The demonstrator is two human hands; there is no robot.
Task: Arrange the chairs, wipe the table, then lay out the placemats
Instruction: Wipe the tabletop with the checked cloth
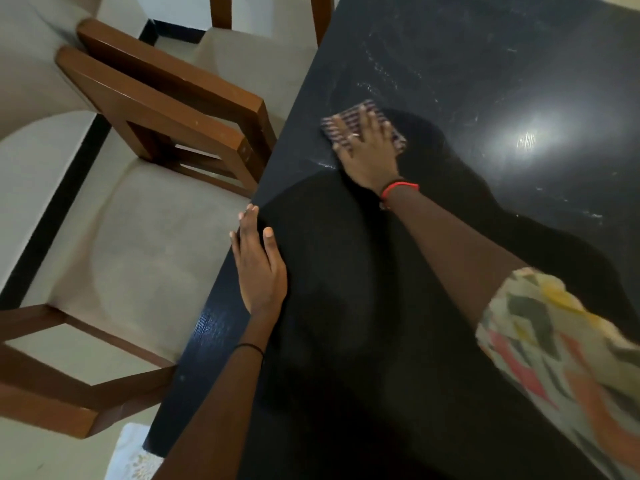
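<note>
Two hands flat-fingered: right hand [369, 150] presses cloth [399, 142] on table [485, 81]; left hand [259, 271] empty at table edge.

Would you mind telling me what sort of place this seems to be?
Probably a home dining area: a glossy black table with brown wooden beige-cushioned chairs beside it, and the right hand pressing a checked cloth flat on it.

One head-worn wide-angle view looks steeply down and forward from close above the dark worktop [467, 81]. The frame sits askew: worktop at right, cushioned wooden chairs [149, 237] at left, left hand [259, 268] and right hand [367, 147] near the lens.
</note>
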